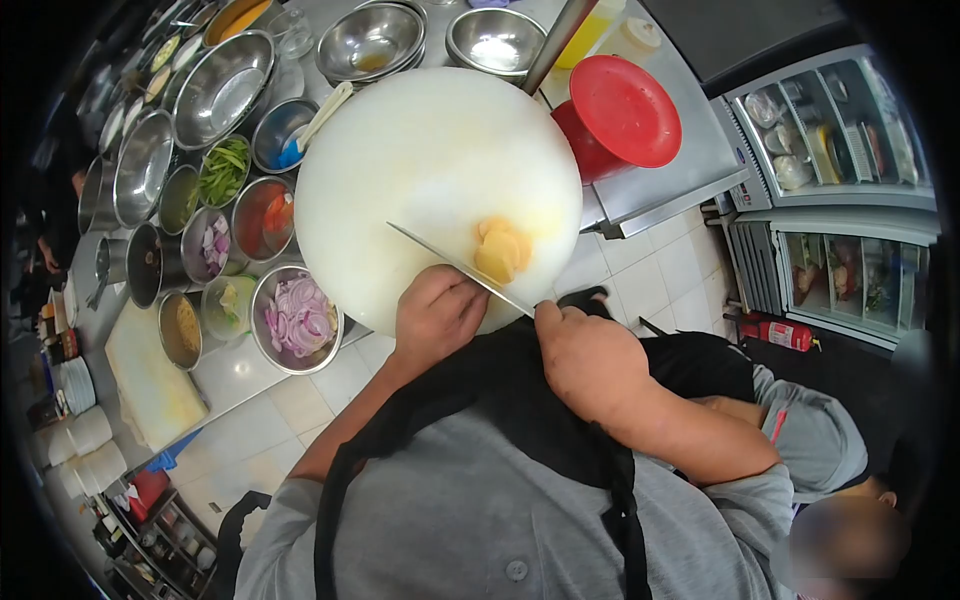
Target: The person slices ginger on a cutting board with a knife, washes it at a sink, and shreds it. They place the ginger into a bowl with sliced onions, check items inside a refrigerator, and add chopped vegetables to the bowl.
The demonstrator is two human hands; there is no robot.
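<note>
A round white cutting board point(420, 150) lies before me. My right hand point(592, 355) is closed around the handle end of a kitchen knife point(440, 254), whose blade slants across the board, tip up and to the left. My left hand point(440, 312) rests at the board's near edge with fingers curled against the blade's near side. What those fingers grip, if anything, is hidden. Just beyond the blade sits a small overlapping pile of pale yellow slices point(500, 250), which look like ginger.
Left of the board stand bowls of sliced red onion point(300, 318), chopped onion point(212, 245), green strips point(224, 170) and tomato point(264, 218). Steel bowls point(370, 45) line the back. A red lidded container point(625, 110) stands right. Another person point(815, 430) is close at my right.
</note>
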